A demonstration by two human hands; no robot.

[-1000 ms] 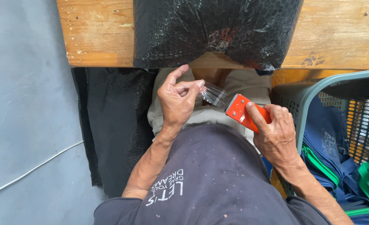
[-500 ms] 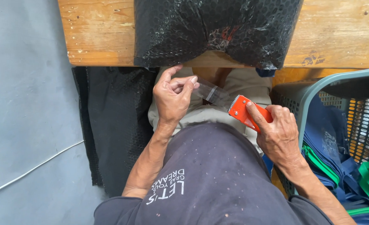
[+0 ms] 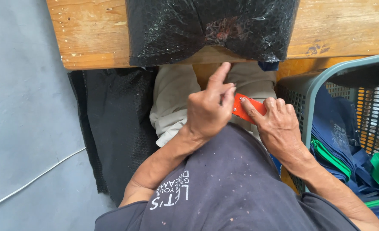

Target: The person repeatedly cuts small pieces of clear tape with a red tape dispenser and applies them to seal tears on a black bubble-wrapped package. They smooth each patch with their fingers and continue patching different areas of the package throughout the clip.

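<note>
— What do we have in our hands?

— Our right hand (image 3: 279,126) holds an orange tape dispenser (image 3: 246,109) over our lap, at the centre of the view; its fingers (image 3: 253,112) are wrapped round the orange body. Our left hand (image 3: 208,112) meets it from nine o'clock, fingers bunched narrow against the dispenser's near end, forefinger stuck out toward twelve. We cannot tell whether they pinch any tape.

— And the containers?

— At three o'clock stands a grey-green plastic basket (image 3: 309,87) with a perforated wall. In it lie folded fabric bags (image 3: 341,147), navy blue and green, stacked against the near wall.

— Anything above?

— At twelve o'clock a wooden counter (image 3: 93,32) carries a parcel wrapped in black bubble wrap (image 3: 206,28), overhanging the near edge. More black bubble wrap (image 3: 112,124) hangs at nine o'clock.
</note>
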